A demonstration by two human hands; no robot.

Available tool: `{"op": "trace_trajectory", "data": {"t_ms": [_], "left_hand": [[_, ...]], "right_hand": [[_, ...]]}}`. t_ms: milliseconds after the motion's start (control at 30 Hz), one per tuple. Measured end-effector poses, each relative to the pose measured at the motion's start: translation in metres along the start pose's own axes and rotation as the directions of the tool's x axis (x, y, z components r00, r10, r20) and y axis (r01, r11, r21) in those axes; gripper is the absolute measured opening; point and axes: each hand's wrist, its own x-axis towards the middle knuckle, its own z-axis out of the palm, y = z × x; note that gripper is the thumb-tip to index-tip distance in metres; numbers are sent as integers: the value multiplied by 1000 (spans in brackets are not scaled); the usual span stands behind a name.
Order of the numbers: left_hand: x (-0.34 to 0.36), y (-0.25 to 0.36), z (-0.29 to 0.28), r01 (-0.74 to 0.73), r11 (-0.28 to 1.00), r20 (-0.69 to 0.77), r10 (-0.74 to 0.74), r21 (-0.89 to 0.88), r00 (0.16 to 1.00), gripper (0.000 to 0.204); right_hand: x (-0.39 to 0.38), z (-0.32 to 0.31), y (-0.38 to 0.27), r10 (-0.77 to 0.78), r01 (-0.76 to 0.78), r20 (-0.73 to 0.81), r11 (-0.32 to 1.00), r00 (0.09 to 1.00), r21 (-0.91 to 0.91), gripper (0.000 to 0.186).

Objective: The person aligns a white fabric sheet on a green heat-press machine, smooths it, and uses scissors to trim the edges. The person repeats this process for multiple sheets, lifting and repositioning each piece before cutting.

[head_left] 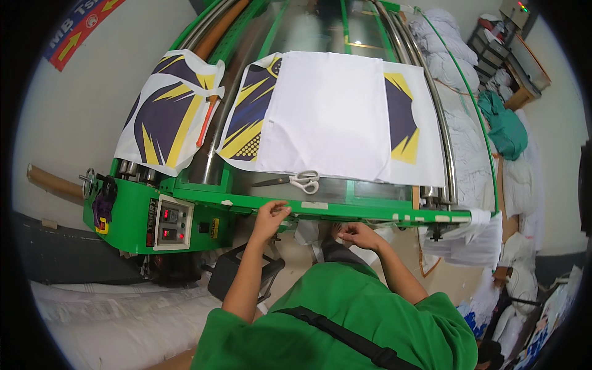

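Note:
My left hand (271, 220) is at the front green rail (364, 211) of a large heat press machine, its fingers loosely bent and apart, nothing visible in them. Just beyond it, a pair of scissors (302, 181) with white handles lies on the machine bed, blades pointing left. My right hand (362, 237) hovers on the near side of the rail, fingers curled loosely and holding nothing I can see. Farther in, a blank white fabric piece (327, 111) lies over a printed sheet (404, 117) with dark blue and yellow shapes.
Another printed sheet (163, 117) hangs over the left side, with an orange-handled tool (208, 120) on it. A control panel (173, 223) is at the machine's left front. Below stands a black stool (237, 274). White fabric heaps (459, 142) and a green cloth bundle (502, 126) lie along the right.

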Motion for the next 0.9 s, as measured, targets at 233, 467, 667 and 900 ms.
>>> {"op": "trace_trajectory", "data": {"t_ms": [233, 467, 667, 900], "left_hand": [[70, -37, -50, -119, 657, -358, 543, 745, 760, 46], [93, -60, -66, 133, 434, -378, 548, 891, 746, 96], [95, -71, -69, 40, 451, -345, 621, 892, 704, 99], [101, -69, -69, 52, 421, -333, 630, 906, 702, 95]], "right_hand": [[63, -50, -130, -314, 264, -98, 902, 944, -343, 36], [39, -120, -135, -319, 208, -574, 945, 754, -252, 32], [-5, -145, -20, -307, -67, -905, 938, 294, -340, 49], [15, -125, 37, -476, -474, -855, 716, 207, -513, 100]]}}
